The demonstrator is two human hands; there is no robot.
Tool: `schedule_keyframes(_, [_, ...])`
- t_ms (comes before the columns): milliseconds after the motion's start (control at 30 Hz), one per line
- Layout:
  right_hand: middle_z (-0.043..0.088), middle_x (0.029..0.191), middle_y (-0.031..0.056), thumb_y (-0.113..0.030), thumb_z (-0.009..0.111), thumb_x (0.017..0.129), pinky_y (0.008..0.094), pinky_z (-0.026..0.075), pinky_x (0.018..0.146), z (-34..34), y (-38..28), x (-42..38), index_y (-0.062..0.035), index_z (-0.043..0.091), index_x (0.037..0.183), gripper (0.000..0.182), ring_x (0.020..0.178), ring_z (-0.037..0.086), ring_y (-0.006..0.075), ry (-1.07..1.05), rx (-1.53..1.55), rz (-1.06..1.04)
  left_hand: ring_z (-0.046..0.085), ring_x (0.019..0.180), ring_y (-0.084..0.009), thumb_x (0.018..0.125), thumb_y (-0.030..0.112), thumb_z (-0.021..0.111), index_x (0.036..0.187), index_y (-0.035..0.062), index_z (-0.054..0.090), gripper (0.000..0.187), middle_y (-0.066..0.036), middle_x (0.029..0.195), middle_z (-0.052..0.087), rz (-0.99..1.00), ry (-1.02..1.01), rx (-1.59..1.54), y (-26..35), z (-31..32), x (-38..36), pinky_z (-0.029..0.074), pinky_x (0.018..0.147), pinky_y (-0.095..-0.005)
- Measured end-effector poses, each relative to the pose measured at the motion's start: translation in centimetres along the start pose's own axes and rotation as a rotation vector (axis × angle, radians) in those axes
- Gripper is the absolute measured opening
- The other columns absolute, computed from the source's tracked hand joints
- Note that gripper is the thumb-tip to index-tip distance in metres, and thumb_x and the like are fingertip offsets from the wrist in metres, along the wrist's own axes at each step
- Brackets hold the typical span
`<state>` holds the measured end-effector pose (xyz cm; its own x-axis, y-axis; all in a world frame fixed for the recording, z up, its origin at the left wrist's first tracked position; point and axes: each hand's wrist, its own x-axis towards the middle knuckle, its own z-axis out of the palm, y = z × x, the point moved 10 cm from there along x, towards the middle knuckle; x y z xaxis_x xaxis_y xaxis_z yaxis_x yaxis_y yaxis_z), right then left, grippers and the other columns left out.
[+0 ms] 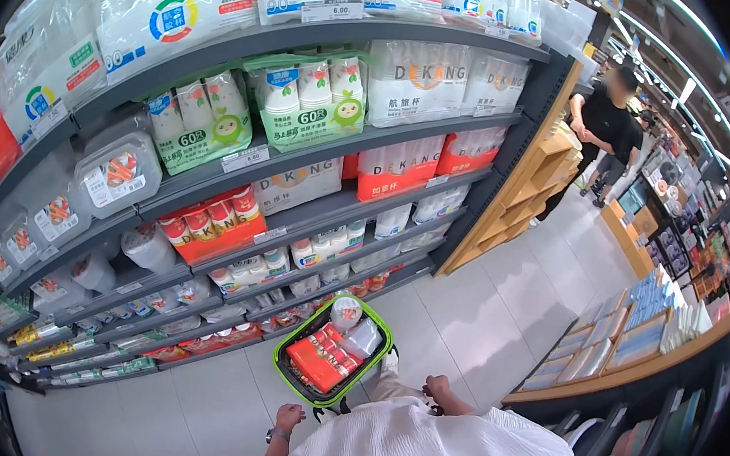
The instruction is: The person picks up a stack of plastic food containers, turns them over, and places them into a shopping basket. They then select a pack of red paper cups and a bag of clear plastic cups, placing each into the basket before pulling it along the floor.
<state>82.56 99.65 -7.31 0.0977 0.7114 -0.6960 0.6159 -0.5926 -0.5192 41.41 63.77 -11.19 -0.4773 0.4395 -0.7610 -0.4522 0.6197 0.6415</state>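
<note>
On the floor in front of me stands a black shopping basket with a bright green rim [384, 323]. Inside it lie a red pack of paper cups [319, 356], a clear plastic pack [362, 339] and a round clear-wrapped pack [345, 312]. My left hand [289, 417] hangs by my side, left of the basket and apart from it, with fingers curled and nothing visible in them. To the basket's right, near my leg, my right hand [435, 386] is also curled, and no held object shows.
A long grey shelf [451, 37] holds bagged cups, green cup packs [310, 106] and clear food containers [118, 173]. A wooden rack [515, 198] closes its end. Two people, one in a black shirt [605, 119], stand in the right aisle. A wood-edged display [604, 371] is at right.
</note>
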Motion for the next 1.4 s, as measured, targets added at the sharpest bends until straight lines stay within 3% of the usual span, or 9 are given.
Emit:
schedule_keyframes(233, [0.073,0.083,0.0202,-0.013,0.056,0.091,0.0388,0.06,0.056,2.8,-10.6,8.8,0.0096,0.064,0.098,0.025,0.068,0.074,0.0302,-0.218,0.184,-0.043,0.073,0.077,-0.0223,0.095,0.018,0.057,0.106,-0.0055,0.066,0.027,-0.014,0.089,0.073,-0.005,0.123,-0.143,7.8,4.5,0.0,0.057,0.066,-0.031])
schedule_keyframes(400, [0.073,0.08,0.0153,-0.015,0.058,0.092,0.0309,0.053,0.055,1.4,-27.6,11.5,0.006,0.067,0.093,0.022,0.066,0.07,0.0196,-0.232,0.146,-0.524,0.072,0.083,-0.0197,0.099,0.023,0.057,0.111,-0.0027,0.067,0.03,-0.01,0.095,0.074,0.132,0.131,-0.094,16.8,9.5,1.4,0.057,0.072,-0.0322])
schedule_keyframes(567, [0.071,0.078,0.0074,-0.014,0.055,0.099,0.0266,0.05,0.058,-5.6,-46.5,7.2,0.0037,0.068,0.092,0.024,0.067,0.065,0.0118,-0.116,0.376,-1.007,0.07,0.085,-0.0153,0.096,0.013,0.056,0.116,-0.0054,0.067,0.029,-0.011,0.096,0.074,0.528,0.202,-0.014,34.0,16.1,-0.7,0.055,0.08,-0.0292])
schedule_keyframes(667, [0.07,0.081,0.0077,-0.009,0.055,0.1,0.0286,0.051,0.071,-11.5,-57.1,1.6,0.004,0.067,0.099,0.018,0.076,0.064,0.0129,-0.064,0.403,-1.134,0.066,0.094,-0.0122,0.101,0.011,0.056,0.12,-0.0021,0.064,0.024,-0.006,0.101,0.072,0.695,0.129,-0.003,45.0,19.9,-2.8,0.053,0.082,-0.0275])
schedule_keyframes(833, [0.069,0.087,0.0066,-0.009,0.056,0.1,0.0281,0.05,0.076,-20.8,-69.9,-7.0,0.0019,0.066,0.103,0.015,0.079,0.062,0.0124,0.142,0.496,-1.409,0.069,0.1,-0.0197,0.098,0.009,0.06,0.125,-0.0004,0.061,0.028,-0.012,0.11,0.071,1.081,0.323,0.194,62.1,23.1,-10.8,0.052,0.089,-0.0327])
schedule_keyframes(933, [0.069,0.092,0.0091,-0.011,0.059,0.099,0.031,0.051,0.08,-23.9,-74.6,-10.9,0.0015,0.065,0.107,0.016,0.083,0.064,0.016,0.118,0.625,-1.516,0.067,0.108,-0.0264,0.096,0.008,0.061,0.129,0.0031,0.057,0.034,-0.016,0.119,0.068,1.278,0.469,0.252,70.8,25.1,-18.0,0.051,0.09,-0.0376])
schedule_keyframes(1100, [0.063,0.125,0.0215,-0.019,0.064,0.096,0.0387,0.046,0.099,-25.3,-78.9,-13.5,0.0059,0.055,0.129,0.042,0.116,0.061,0.0289,0.385,0.399,-1.626,0.053,0.131,-0.0321,0.094,0.01,0.064,0.142,-0.0036,0.04,0.056,-0.025,0.138,0.053,1.512,0.58,0.206,79.3,26.9,-22.5,0.04,0.111,-0.0415])
schedule_keyframes(1200, [0.053,0.135,0.029,-0.025,0.067,0.093,0.0441,0.04,0.107,-23.9,-80.8,-12.6,0.0112,0.045,0.138,0.061,0.126,0.05,0.0415,0.275,0.348,-1.62,0.047,0.135,-0.036,0.093,0.01,0.065,0.146,-0.0067,0.031,0.066,-0.03,0.143,0.046,1.575,0.662,0.25,82.5,27.5,-21.2,0.038,0.114,-0.0435])
schedule_keyframes(1400, [0.046,0.142,0.0368,-0.029,0.069,0.091,0.0469,0.035,0.115,-22.6,-81.2,-12.3,0.0186,0.037,0.141,0.076,0.134,0.045,0.0464,0.438,0.121,-1.611,0.038,0.138,-0.0457,0.09,0.015,0.066,0.147,-0.0193,0.019,0.082,-0.037,0.145,0.036,1.444,0.77,0.353,84.8,28.6,-19.8,0.032,0.116,-0.0453])
